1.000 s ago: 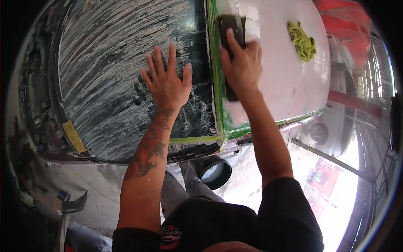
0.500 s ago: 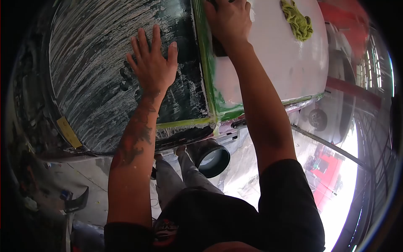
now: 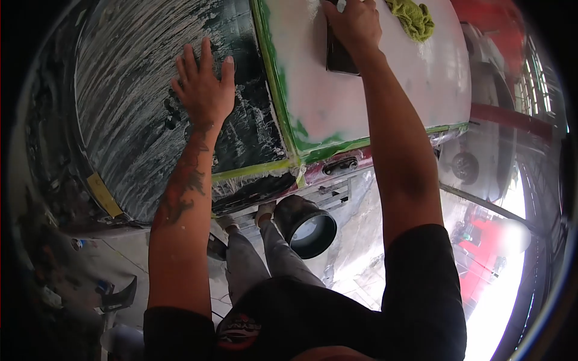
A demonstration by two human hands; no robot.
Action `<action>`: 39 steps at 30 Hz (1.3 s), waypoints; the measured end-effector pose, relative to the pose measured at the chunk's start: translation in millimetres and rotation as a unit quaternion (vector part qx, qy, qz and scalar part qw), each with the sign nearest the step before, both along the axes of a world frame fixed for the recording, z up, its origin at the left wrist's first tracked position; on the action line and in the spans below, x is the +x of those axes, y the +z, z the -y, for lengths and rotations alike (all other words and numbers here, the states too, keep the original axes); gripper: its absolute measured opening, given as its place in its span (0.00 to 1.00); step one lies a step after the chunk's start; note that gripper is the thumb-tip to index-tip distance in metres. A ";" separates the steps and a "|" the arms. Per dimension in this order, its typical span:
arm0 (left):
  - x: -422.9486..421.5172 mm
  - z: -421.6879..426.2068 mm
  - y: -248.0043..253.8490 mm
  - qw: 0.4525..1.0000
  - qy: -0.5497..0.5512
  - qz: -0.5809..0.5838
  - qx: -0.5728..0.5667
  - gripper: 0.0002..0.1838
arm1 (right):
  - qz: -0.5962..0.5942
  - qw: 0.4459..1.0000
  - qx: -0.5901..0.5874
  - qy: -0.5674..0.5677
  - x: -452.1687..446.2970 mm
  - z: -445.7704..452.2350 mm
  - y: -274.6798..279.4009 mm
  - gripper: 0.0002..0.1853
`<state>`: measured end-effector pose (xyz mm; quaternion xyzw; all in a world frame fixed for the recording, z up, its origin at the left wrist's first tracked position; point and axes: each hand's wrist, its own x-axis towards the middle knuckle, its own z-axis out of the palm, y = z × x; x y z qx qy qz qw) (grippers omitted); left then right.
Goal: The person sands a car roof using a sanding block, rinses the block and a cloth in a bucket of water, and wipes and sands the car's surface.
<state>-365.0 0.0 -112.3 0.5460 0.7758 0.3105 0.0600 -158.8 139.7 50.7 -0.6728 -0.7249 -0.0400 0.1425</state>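
My left hand [image 3: 208, 90] rests with fingers spread on a dark window glass [image 3: 132, 120] streaked with pale, dried residue. On the white and green panel [image 3: 325, 114] beside the glass, my right hand [image 3: 356, 27] grips a dark rectangular block [image 3: 341, 59], which looks like a sanding block. The underside of the block is hidden against the panel. Yellow-green masking tape [image 3: 274, 78] runs along the border between glass and panel. A crumpled green cloth [image 3: 412, 19] lies on the panel, to the right of my right hand.
A dark bucket [image 3: 289, 210] with liquid in it stands on the floor by my feet, below the car's edge. A yellow strip [image 3: 103, 194] sticks at the glass's lower left corner. Red car parts [image 3: 490, 30] are at the right, and assorted items lie on the floor at left.
My right hand has slid the block to the right across the panel, away from the taped border. My left hand stays flat on the glass. The whole view has shifted slightly.
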 end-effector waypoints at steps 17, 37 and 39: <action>149.1 104.4 88.3 0.964 -0.263 -0.021 -0.042 0.48 | -0.465 0.865 0.177 -0.061 275.8 134.9 -45.9 0.24; 67.7 -219.2 94.9 0.985 -0.082 -0.149 -0.020 0.50 | -0.490 0.865 0.099 -0.048 269.9 147.2 -41.4 0.33; 58.2 -244.8 94.3 0.987 -0.079 -0.135 -0.027 0.51 | -0.494 0.862 0.099 -0.049 269.1 147.4 -40.7 0.34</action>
